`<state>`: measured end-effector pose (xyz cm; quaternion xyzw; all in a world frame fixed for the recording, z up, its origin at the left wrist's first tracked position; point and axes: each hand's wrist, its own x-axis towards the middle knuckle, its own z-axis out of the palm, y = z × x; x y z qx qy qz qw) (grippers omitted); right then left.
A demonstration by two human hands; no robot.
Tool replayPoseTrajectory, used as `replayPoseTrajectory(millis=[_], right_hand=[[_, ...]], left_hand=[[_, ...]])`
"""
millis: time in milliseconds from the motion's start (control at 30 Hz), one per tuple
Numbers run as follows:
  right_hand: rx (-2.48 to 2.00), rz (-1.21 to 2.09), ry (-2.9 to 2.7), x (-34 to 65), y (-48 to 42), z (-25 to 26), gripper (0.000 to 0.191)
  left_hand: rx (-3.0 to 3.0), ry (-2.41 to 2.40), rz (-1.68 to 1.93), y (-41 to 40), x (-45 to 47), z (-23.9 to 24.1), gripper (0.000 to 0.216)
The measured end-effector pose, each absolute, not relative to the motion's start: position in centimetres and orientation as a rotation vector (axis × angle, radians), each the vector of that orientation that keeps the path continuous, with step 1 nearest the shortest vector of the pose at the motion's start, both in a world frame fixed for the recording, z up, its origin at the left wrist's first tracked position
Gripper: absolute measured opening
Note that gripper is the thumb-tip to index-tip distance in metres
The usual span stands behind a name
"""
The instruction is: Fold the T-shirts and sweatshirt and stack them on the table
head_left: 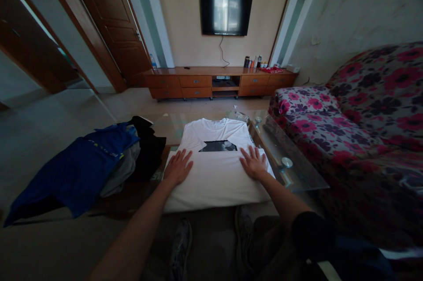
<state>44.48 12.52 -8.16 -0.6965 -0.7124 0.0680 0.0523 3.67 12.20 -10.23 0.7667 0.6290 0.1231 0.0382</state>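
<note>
A white T-shirt (214, 179) with a dark printed picture (218, 146) lies spread on the glass table, its neckline towards the far side. Its lower part is folded up, and the fold's edge crosses the print. My left hand (178, 166) rests flat on the left side of the fold, fingers spread. On the right side, my right hand (254, 163) lies palm down, its fingers also apart. Neither hand grips the cloth. To the left of the shirt is a heap of clothes with a blue garment (79, 162), a grey one (124, 168) and a black one (150, 149).
The glass table (304, 175) has round metal fittings. A floral-covered sofa (373, 109) stands close on the right. Beyond the table, a low wooden cabinet (194, 82) carries several bottles (254, 61); a television (226, 13) hangs above. My shoes (181, 245) show beneath the table's near edge.
</note>
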Motion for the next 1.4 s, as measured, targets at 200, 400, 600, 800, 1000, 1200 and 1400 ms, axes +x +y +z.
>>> replayPoseTrajectory(millis=[200,400,600,800,1000,1200,1400], right_hand=[[-2.145,0.197,-2.179,43.7,16.4,-8.3,0.063],[-2.169,0.056,-2.175,42.3,17.2,-7.8,0.064],[-2.108,0.055,-2.235,39.3,13.3,-7.6,0.068],[-2.055,0.167,-2.286,41.9,9.7,-7.8,0.067],[-2.03,0.108,-2.263,39.2,8.5,-7.0,0.072],[-1.637,0.205,-2.392,30.0,7.2,-6.6,0.061],[-1.623,0.217,-2.376,28.6,6.6,-7.7,0.062]], left_hand=[[2.389,1.965,0.43,15.3,3.3,-10.1,0.059],[2.503,2.145,0.632,15.0,5.0,-8.2,0.046],[2.496,2.135,0.371,11.1,8.4,-6.9,0.048],[2.286,2.138,0.229,7.2,7.2,-8.6,0.064],[2.36,2.077,0.343,6.1,10.0,-8.0,0.063],[2.48,1.747,0.338,6.2,15.4,-7.8,0.061],[2.459,1.799,0.281,6.3,14.4,-9.0,0.061]])
